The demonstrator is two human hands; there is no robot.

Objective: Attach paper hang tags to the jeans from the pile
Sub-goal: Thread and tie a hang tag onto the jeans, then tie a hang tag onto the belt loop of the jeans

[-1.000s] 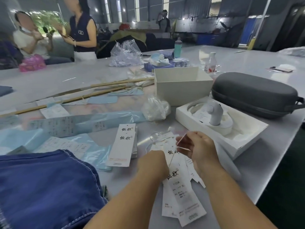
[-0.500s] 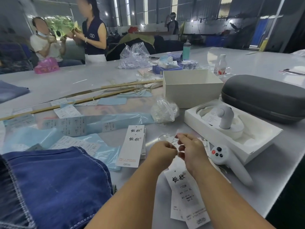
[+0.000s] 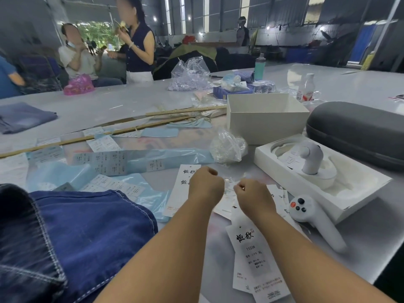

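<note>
Dark blue jeans (image 3: 83, 237) lie at the lower left of the table. A stack of white hang tags (image 3: 185, 173) with black characters sits partly behind my left hand (image 3: 205, 186). More hang tags (image 3: 255, 259) lie spread under my right forearm. My right hand (image 3: 253, 193) is a little to the right of the left one. Both hands are curled into fists, and each pinches an end of a thin clear tag string (image 3: 228, 182) that loops between them just above the table. The fingertips are hidden.
A white controller (image 3: 310, 217) lies right of my right hand, beside a white tray box (image 3: 360, 193) and a grey case (image 3: 358, 132). Farther off are an open white box (image 3: 264, 119), a crumpled plastic bag (image 3: 227, 147), blue label sheets (image 3: 135, 160), wooden sticks (image 3: 131, 130) and people across the table.
My hands lifted off the spread tags, met, then drew slightly apart into fists with the string between them. The view shifted, so the white controller now shows.
</note>
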